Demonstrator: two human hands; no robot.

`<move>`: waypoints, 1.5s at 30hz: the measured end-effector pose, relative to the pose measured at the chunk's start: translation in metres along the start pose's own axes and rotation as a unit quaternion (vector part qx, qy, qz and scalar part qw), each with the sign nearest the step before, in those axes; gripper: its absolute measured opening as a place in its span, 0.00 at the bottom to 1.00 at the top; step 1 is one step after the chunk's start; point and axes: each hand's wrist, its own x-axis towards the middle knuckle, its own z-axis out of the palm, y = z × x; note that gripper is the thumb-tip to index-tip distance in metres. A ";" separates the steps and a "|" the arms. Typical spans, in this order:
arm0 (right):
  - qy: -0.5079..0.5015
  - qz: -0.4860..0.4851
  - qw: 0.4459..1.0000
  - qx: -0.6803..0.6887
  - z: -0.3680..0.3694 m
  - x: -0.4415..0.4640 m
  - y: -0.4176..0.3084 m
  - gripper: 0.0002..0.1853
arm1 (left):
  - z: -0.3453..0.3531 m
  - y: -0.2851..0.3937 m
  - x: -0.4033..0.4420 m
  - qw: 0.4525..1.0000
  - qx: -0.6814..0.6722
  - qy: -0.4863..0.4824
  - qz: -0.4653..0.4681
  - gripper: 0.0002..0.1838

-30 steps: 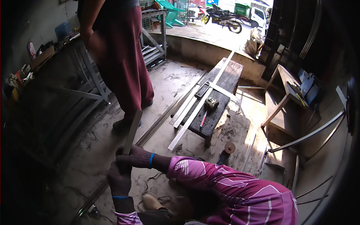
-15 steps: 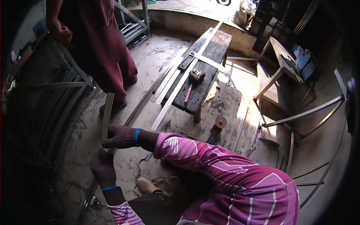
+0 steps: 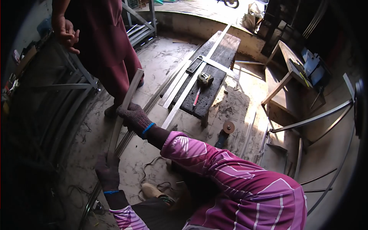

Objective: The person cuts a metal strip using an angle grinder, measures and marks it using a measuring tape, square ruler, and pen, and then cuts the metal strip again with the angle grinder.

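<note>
Right hand (image 3: 135, 118): we're gripping metal strip (image 3: 132, 90), centre-left
Left hand (image 3: 107, 172): we're gripping its lower end, lower left
Table (image 3: 227, 48): tape measure (image 3: 205, 78) on top, upper centre

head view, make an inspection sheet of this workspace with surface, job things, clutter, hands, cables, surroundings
surface: worn dark bench; stained floor
job's things: long metal strip, held; flat bar along bench
clutter: tape measure, red pen and square on bench; grinder on floor
hands: both gloved; right hand wraps strip, left hand at its lower end, grip unclear
cables: loose cord by a shoe, ends unclear
surroundings: another person close by; metal frame beyond
</note>
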 end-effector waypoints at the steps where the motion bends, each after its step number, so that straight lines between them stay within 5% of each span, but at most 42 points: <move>1: -0.001 -0.004 1.000 0.005 -0.002 0.001 0.000 0.18 | -0.002 -0.001 0.001 1.000 0.024 -0.016 0.001 0.16; 9: -0.086 0.026 0.995 -0.035 0.011 -0.007 0.021 0.19 | 0.005 -0.003 0.001 0.982 0.171 -0.085 -0.015 0.20; 11: -0.101 0.046 0.993 -0.032 0.016 -0.015 0.016 0.19 | 0.020 -0.021 -0.002 0.995 0.084 0.004 0.048 0.19; 15: -0.139 -0.025 0.986 -0.089 0.014 -0.011 0.004 0.20 | 0.019 -0.018 0.000 0.989 0.076 0.016 0.125 0.13; 16: -0.157 0.007 0.985 -0.078 0.011 -0.011 0.001 0.20 | 0.016 -0.020 0.001 0.984 -0.156 -0.073 -0.044 0.12; 17: -0.171 0.041 0.982 -0.066 0.007 -0.016 -0.008 0.21 | 0.014 -0.015 0.002 0.889 -0.375 -0.160 -0.209 0.11; 21: -0.206 0.070 0.975 -0.044 -0.001 -0.011 -0.003 0.23 | 0.015 0.001 -0.002 0.928 -0.290 -0.189 -0.136 0.10; 27: -0.018 -0.031 0.999 -0.011 -0.027 0.005 -0.030 0.19 | 0.018 0.017 -0.004 0.981 -0.131 -0.116 -0.082 0.11; 37: 0.002 -0.012 1.000 0.003 -0.051 0.019 -0.015 0.22 | 0.018 0.003 0.003 0.960 -0.227 -0.146 -0.071 0.05; 45: 0.061 -0.029 0.998 0.003 -0.054 0.015 -0.021 0.22 | 0.002 -0.005 0.005 0.959 -0.195 -0.194 -0.060 0.18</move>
